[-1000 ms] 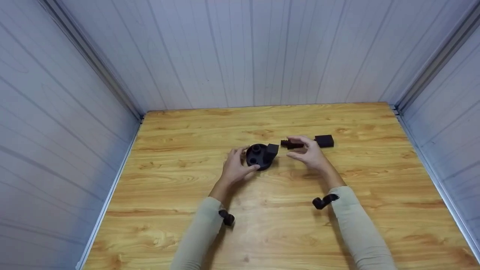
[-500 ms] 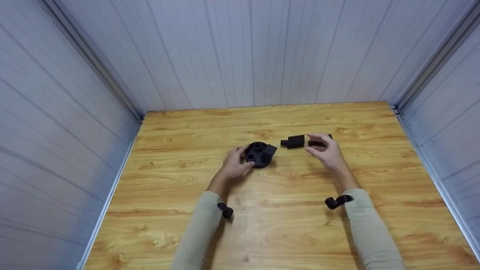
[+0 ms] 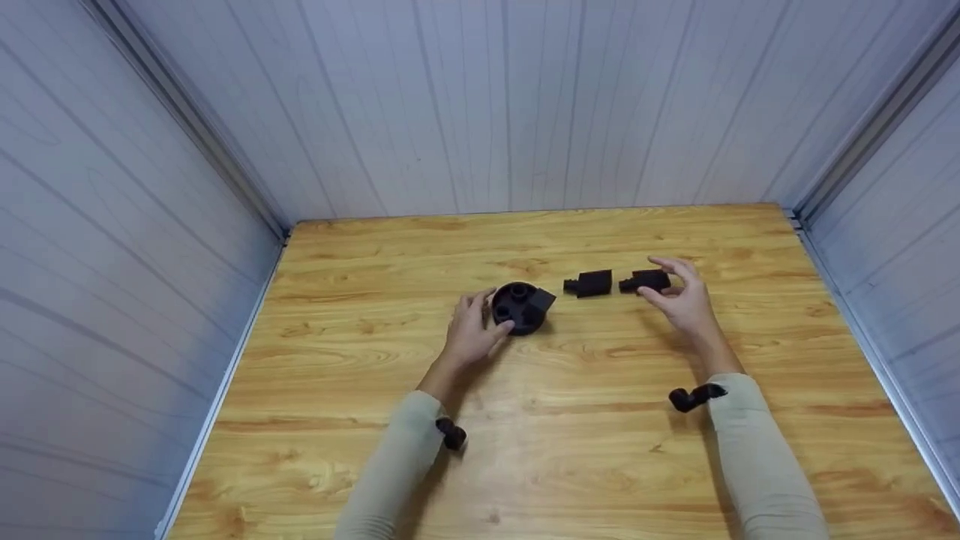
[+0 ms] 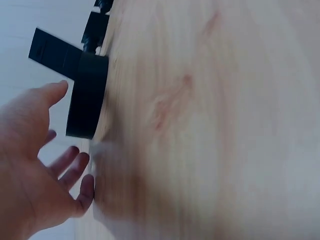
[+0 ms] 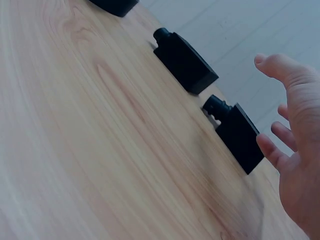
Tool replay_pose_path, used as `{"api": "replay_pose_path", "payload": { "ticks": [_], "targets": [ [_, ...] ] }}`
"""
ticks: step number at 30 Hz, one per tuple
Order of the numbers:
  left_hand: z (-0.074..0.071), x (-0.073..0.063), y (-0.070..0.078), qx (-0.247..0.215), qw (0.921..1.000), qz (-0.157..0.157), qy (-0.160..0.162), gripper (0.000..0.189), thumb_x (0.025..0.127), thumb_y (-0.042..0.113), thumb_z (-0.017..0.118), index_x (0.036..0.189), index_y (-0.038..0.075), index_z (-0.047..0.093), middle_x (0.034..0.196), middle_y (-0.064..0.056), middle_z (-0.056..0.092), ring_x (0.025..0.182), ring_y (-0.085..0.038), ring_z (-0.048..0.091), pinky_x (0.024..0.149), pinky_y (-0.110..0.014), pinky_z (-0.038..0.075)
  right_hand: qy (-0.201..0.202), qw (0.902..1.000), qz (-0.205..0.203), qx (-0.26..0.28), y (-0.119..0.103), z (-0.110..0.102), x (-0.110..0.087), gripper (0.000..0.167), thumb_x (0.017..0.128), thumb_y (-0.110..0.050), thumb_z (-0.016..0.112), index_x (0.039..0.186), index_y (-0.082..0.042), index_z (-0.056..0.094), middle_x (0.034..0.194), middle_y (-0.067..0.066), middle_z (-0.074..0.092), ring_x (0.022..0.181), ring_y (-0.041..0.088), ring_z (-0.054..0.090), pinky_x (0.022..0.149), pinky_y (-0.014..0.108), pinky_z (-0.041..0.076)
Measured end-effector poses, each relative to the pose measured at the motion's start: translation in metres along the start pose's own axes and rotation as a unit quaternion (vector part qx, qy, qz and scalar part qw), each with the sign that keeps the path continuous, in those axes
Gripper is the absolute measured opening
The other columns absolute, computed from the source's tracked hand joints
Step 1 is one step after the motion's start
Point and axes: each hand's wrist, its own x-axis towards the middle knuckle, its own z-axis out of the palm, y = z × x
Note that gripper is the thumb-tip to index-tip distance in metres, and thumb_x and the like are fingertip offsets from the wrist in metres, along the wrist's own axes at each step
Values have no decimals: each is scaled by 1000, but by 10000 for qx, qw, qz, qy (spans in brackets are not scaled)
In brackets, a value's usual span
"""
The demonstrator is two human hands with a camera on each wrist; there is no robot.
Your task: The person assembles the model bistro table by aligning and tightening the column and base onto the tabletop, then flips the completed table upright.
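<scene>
In the head view my left hand (image 3: 471,330) is at the left side of a round black base (image 3: 517,309) with raised round sockets and a slanted square arm. Its thumb overlaps the front rim; the left wrist view shows loose fingers with a gap to the base (image 4: 89,100). To the right lie two black rectangular blocks with ridged round necks pointing left, a nearer-to-base block (image 3: 595,283) and a right-hand block (image 3: 651,280). My right hand (image 3: 686,300) hovers around the right-hand block, thumb and forefinger spread. In the right wrist view, a fingertip overlaps that block (image 5: 240,140).
The wood-grain table (image 3: 570,465) reaches back to a pale panelled wall (image 3: 480,112), with similar panels on both sides. Black wrist mounts sit on the left sleeve (image 3: 397,472) and the right sleeve (image 3: 765,465).
My right hand has moved right, from the left block to the right one, leaving the left block on the table. The round base has turned slightly beside my left hand.
</scene>
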Motion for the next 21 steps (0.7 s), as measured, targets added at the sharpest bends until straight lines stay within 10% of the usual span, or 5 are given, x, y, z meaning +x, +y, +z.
{"api": "replay_pose_path", "payload": {
  "ticks": [11, 21],
  "targets": [
    [8, 11, -10, 285, 9996, -53, 73, 71, 101, 36, 79, 166, 18, 56, 155, -19, 60, 144, -42, 56, 117, -64, 41, -264, 9990, 192, -307, 12, -14, 0, 68, 106, -15, 79, 167, -4, 51, 179, 27, 28, 164, 51, 31, 117, 57, 49],
    [1, 23, -17, 2, 10000, -65, -47, 70, 99, 26, 69, 168, 24, 56, 156, -16, 58, 151, -42, 50, 118, -65, 34, -441, 9977, 214, -470, 18, -14, 4, 67, 109, -17, 77, 168, -3, 50, 178, 32, 27, 161, 57, 34, 91, 3, 45]
  ]
}}
